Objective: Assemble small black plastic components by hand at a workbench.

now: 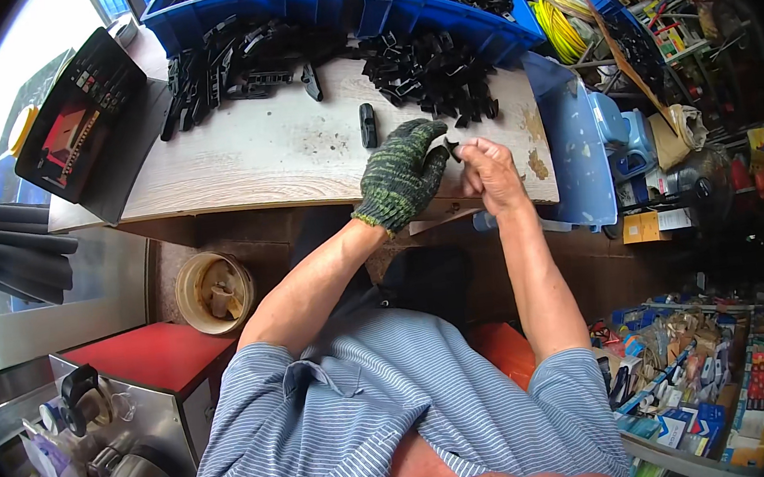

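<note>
My left hand (398, 172), in a dark green and black knitted glove, is over the table's front edge with its fingers curled; what lies inside them is hidden. Close beside it, my bare right hand (491, 171) pinches a small black plastic part (453, 149) between thumb and fingers, right by the glove's fingertips. Just beyond the glove lies a longer black plastic piece (368, 125) on the wooden table (285, 160). Small black clip-like parts (435, 75) are heaped beyond my right hand. A pile of long black pieces (225, 69) lies at the far left.
Two blue bins (251, 6) (442, 10) of black parts line the table's back. A tablet (82, 116) leans at the left end. A bucket (214, 293) is on the floor at left. Blue plastic sheeting (576, 139) hangs at the right edge; crowded shelves (695, 382) stand beyond.
</note>
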